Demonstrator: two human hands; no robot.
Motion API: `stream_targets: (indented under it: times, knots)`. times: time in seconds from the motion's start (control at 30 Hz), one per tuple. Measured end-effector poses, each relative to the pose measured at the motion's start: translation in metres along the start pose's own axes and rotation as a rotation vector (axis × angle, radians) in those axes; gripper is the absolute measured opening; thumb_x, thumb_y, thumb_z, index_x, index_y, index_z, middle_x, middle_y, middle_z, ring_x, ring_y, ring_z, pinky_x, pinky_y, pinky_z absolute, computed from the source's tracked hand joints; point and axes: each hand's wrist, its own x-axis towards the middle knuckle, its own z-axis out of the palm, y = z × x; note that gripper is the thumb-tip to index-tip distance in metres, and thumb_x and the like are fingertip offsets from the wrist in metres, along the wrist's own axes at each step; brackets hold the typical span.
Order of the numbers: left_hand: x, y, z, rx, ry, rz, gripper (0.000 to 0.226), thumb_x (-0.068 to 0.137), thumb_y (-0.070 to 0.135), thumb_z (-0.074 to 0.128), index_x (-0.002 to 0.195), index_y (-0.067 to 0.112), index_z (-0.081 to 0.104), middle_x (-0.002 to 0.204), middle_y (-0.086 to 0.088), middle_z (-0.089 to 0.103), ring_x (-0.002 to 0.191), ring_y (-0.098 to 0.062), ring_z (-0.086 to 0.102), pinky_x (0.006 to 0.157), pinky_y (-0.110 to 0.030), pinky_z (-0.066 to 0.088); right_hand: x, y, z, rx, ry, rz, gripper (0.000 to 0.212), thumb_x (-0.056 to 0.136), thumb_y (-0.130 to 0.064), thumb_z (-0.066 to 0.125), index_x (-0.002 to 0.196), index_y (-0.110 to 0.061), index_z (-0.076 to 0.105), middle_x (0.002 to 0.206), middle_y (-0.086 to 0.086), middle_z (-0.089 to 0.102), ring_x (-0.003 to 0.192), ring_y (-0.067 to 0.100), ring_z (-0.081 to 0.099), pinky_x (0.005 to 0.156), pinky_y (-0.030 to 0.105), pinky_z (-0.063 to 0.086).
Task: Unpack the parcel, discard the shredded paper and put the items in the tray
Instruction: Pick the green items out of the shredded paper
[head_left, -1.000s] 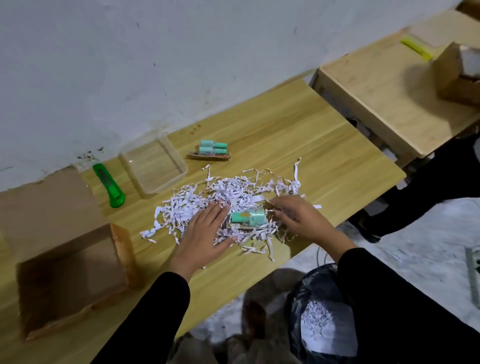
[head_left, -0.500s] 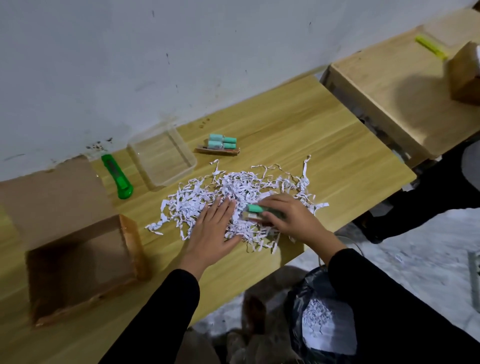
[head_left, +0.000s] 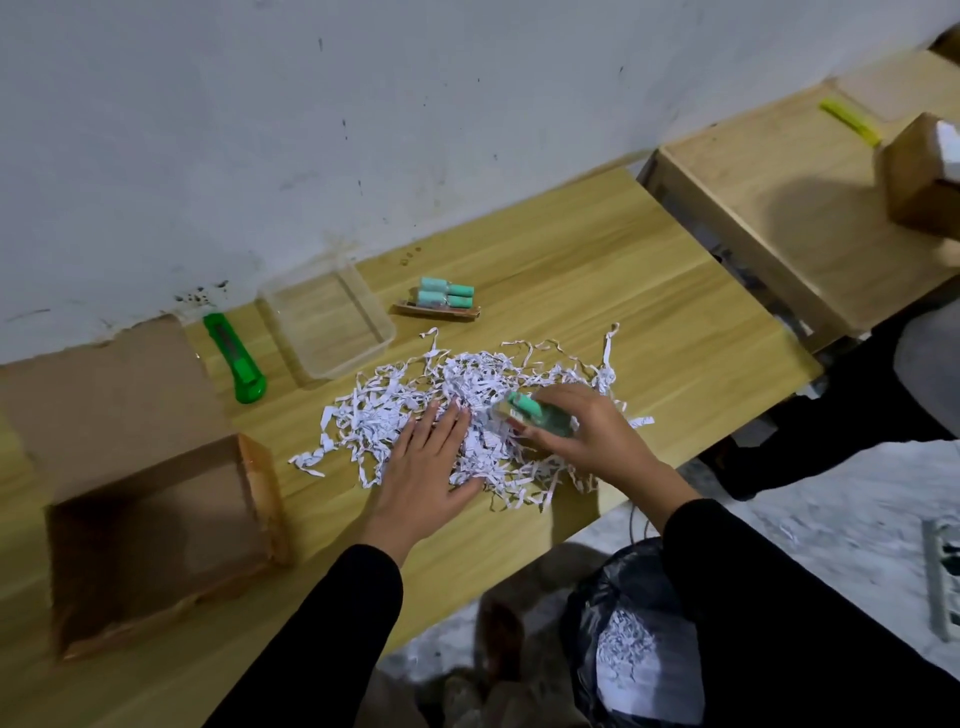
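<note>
Two containers sit bare on the desk (head_left: 597, 291): the clear tray (head_left: 327, 325) at the far side and the open cardboard box (head_left: 156, 540) near left. Right hand (head_left: 587, 441) fingers are closed around a teal item (head_left: 535, 413) above the shredded paper (head_left: 467, 395); left hand (head_left: 426, 478) lies flat, fingers spread, on it. A black bag (head_left: 623, 623) below holds shreds.

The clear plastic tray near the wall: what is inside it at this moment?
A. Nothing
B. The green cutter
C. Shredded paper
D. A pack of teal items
A: the clear tray shows only the wood beneath; one teal pack lies beside it.
</note>
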Motion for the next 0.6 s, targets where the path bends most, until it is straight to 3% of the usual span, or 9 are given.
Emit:
stream_targets:
  times: [0.1, 0.23, 0.43, 0.6]
  knots:
    - [0.000, -0.001, 0.000, -0.012, 0.002, 0.003, 0.080, 0.078, 0.067, 0.010, 0.143, 0.028, -0.015, 0.153, 0.009, -0.014, 0.139, -0.011, -0.022, 0.111, -0.029, -0.018, 0.011, -0.006, -0.013, 0.069, 0.068, 0.057, 0.038, 0.079, -0.023, 0.071, 0.115, -0.010, 0.062, 0.107, 0.008, 0.067, 0.090, 0.013, 0.056, 0.079, 0.011, 0.042]
    - [0.000, 0.000, 0.000, -0.037, 0.011, -0.002, 0.080, 0.080, 0.065, 0.015, 0.146, 0.026, -0.007, 0.157, 0.007, -0.006, 0.141, -0.012, -0.018, 0.112, -0.030, -0.014, 0.038, -0.019, -0.031, 0.174, 0.174, 0.094, 0.036, 0.080, -0.021, 0.070, 0.114, -0.011, 0.061, 0.106, 0.008, 0.066, 0.090, 0.022, 0.059, 0.079, 0.025, 0.049]
    - [0.000, 0.002, 0.004, -0.050, 0.032, -0.026, 0.079, 0.083, 0.063, 0.025, 0.148, 0.021, 0.012, 0.157, 0.003, 0.013, 0.144, -0.019, -0.001, 0.114, -0.033, -0.004, 0.102, -0.013, -0.027, 0.083, 0.202, 0.173, 0.035, 0.084, -0.020, 0.065, 0.114, -0.004, 0.059, 0.104, 0.009, 0.062, 0.091, 0.020, 0.054, 0.080, 0.028, 0.046]
    - [0.000, 0.002, 0.001, -0.066, 0.026, -0.043, 0.079, 0.081, 0.062, 0.021, 0.148, 0.028, 0.000, 0.156, 0.009, -0.004, 0.145, -0.015, -0.009, 0.114, -0.031, -0.012, 0.149, 0.015, 0.004, -0.100, 0.107, 0.181, 0.028, 0.082, -0.015, 0.066, 0.103, 0.002, 0.061, 0.100, 0.021, 0.063, 0.093, 0.035, 0.056, 0.074, 0.035, 0.038]
